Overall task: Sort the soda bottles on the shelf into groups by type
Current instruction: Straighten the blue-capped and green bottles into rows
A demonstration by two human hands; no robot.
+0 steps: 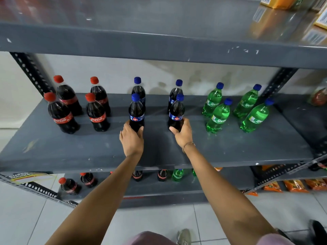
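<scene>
While fingers [140,130] wrap cola bottle [136,112], upright

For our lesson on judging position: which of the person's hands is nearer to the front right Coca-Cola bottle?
Left. The left hand grips a blue-capped bottle just right of the front right Coca-Cola bottle; the right hand is farther right.

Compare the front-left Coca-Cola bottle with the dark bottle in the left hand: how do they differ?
The Coca-Cola bottle has a red cap and red label; the blue-capped bottle has a blue cap and blue label. The first stands untouched at the shelf's left; the second stands mid-shelf with the left hand closed around its base. Both are upright, similarly shaped, and hold dark soda.
</scene>
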